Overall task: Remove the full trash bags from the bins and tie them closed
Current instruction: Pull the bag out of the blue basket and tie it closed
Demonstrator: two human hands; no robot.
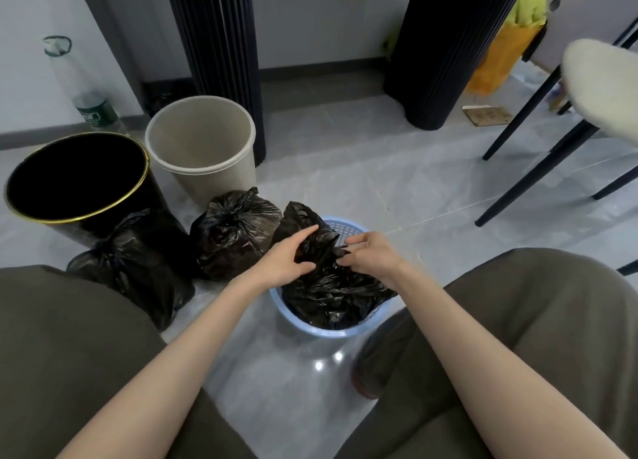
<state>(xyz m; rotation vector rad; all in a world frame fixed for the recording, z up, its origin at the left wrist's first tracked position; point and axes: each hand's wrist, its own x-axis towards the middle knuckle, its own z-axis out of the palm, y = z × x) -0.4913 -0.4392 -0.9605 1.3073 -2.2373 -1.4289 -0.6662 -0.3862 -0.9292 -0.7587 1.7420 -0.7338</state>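
A black trash bag point(331, 296) sits inside a blue mesh bin point(348, 229) on the floor between my knees. My left hand point(286, 260) grips the bag's upper edge on the left side. My right hand point(371, 253) pinches the gathered plastic at the bag's top from the right. Two tied black bags lie on the floor to the left: one point(234, 232) next to the blue bin, another point(138, 265) beside my left knee. Behind them stand a black bin with a gold rim point(77, 182) and a beige bin point(202, 144), both showing no bag inside.
Two dark ribbed columns point(221, 61) point(445, 48) rise at the back. A chair with dark legs point(538, 141) and a white cushion stands at the right. A plastic bottle point(93, 108) leans by the left wall. An orange bag point(500, 58) sits at the far right.
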